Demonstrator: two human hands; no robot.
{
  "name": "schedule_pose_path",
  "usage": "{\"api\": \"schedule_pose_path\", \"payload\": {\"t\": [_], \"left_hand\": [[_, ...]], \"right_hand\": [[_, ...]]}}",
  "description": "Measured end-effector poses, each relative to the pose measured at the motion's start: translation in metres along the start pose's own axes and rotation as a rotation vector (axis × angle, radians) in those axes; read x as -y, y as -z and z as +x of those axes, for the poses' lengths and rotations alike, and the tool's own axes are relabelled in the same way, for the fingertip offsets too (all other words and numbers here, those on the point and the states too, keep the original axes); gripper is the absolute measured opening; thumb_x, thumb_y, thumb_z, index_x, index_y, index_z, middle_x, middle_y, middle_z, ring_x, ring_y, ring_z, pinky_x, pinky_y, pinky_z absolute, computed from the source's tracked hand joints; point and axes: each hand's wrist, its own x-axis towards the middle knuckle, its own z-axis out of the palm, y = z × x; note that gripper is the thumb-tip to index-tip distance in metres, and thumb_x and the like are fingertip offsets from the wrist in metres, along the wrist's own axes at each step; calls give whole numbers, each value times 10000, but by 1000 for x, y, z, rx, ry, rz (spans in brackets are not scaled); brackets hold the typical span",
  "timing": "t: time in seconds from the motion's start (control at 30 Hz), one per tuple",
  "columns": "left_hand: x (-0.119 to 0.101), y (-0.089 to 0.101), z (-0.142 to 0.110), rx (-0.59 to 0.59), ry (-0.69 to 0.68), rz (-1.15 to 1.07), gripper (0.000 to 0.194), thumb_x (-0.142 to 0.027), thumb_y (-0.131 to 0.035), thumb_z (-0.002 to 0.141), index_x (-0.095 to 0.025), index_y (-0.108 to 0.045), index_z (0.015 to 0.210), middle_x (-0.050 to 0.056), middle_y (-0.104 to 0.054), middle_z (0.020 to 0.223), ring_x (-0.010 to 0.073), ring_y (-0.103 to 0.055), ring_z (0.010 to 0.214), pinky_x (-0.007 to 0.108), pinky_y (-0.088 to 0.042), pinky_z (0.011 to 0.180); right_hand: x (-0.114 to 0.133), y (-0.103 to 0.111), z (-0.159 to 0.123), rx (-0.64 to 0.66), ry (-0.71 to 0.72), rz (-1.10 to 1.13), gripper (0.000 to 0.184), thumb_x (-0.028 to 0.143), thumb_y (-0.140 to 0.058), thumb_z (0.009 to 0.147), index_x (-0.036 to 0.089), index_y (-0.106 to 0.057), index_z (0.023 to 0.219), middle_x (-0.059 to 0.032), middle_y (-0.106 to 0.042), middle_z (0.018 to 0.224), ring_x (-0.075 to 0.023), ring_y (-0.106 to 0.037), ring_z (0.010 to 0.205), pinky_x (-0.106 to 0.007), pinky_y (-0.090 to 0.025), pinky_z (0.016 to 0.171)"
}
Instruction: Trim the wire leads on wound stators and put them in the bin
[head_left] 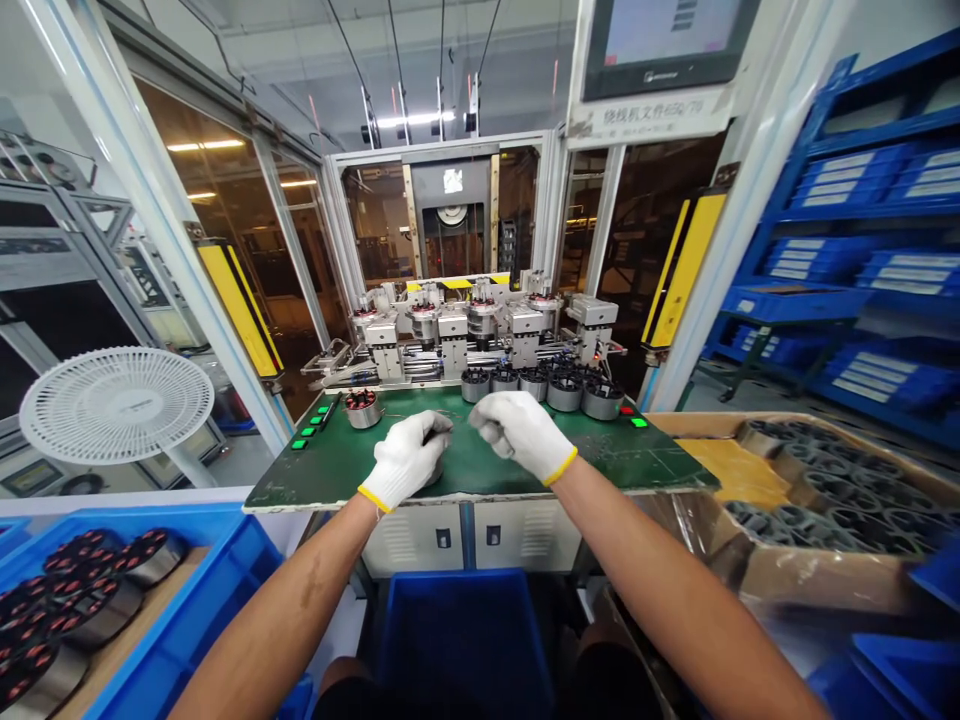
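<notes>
My left hand (pixel 409 455), in a white glove with a yellow cuff, is closed at the front middle of the green worktop (pixel 480 470). Its fingers curl over a mostly hidden metal piece that looks like a motor stator (pixel 436 474). To its right, my right hand (pixel 523 435), gloved alike, hovers over the worktop with fingers pinched together; what they hold, if anything, is too small to make out. A stator with copper windings (pixel 363 409) stands left of my left hand. Behind my right hand sit several black-topped stators (pixel 564 388) without visible copper.
Behind the worktop stands a winding machine (pixel 457 335) with stators on its stations, between yellow light curtains (pixel 238 310). A blue bin (pixel 217 570) of wound stators is at left, a carton (pixel 817 570) of grey cores at right. A white fan (pixel 116 405) stands far left.
</notes>
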Motion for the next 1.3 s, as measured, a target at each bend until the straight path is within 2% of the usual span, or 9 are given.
{"api": "schedule_pose_path", "payload": {"t": [0.1,0.27,0.37,0.43,0.6,0.73,0.93,1.13,1.3], "left_hand": [[-6,0,-1,-4,49,70,169,-284,-530,810,-257,-654,921,-8,-709,975,198,-628,932,311,-456,785],[-13,33,-11,-33,34,202,291,-412,-649,712,-285,-659,974,-5,-681,1020,213,-616,943,302,-464,763],[-6,61,-18,106,-126,376,462,-450,-758,558,-278,-679,980,33,-649,1072,259,-587,996,332,-461,823],[1,68,-21,203,-227,481,526,-385,-786,526,-278,-675,1029,65,-617,1152,294,-562,1056,362,-448,873],[13,50,-19,161,-321,507,382,-324,-685,697,-267,-654,1073,89,-602,1174,271,-552,1087,377,-411,947],[12,34,-15,102,-305,524,402,-403,-656,725,-248,-637,1096,87,-638,1077,261,-565,1033,394,-380,980],[17,26,-17,21,-198,569,432,-413,-669,702,-253,-626,1101,82,-647,1033,278,-561,1020,390,-395,934],[20,21,-23,-2,-158,597,398,-465,-615,742,-262,-634,1084,81,-636,1008,270,-572,955,389,-409,882],[9,21,-30,-38,-42,623,422,-414,-650,711,-248,-622,1097,99,-637,1013,293,-568,956,395,-437,822]], "right_hand": [[-2,13,10,-108,-23,153,218,346,-476,694,148,-565,708,55,-439,459,-51,-311,329,-184,-199,326],[-18,24,11,-229,75,159,315,435,-550,752,139,-623,829,0,-588,608,-65,-456,401,-177,-344,355],[-28,24,-1,-314,75,104,378,494,-565,782,152,-626,932,-42,-661,775,-67,-504,449,-181,-406,389],[-32,16,-7,-217,22,75,372,474,-574,785,152,-622,964,-50,-672,819,-67,-507,449,-183,-412,384],[-33,-21,0,82,-6,58,342,339,-633,725,145,-608,1006,29,-590,582,-85,-506,444,-175,-392,383],[-31,-36,20,139,-26,201,404,263,-629,668,120,-574,1041,56,-529,511,-79,-459,417,-171,-337,368],[-35,-26,16,126,-49,280,530,228,-577,611,125,-564,1131,80,-479,466,-77,-405,388,-176,-288,363],[-53,32,11,-95,-45,360,555,221,-601,590,90,-551,1127,102,-396,460,-50,-285,383,-177,-195,379],[-40,68,10,-496,30,-38,414,249,-585,663,119,-597,1056,47,-498,529,-90,-421,444,-216,-334,442]]}}
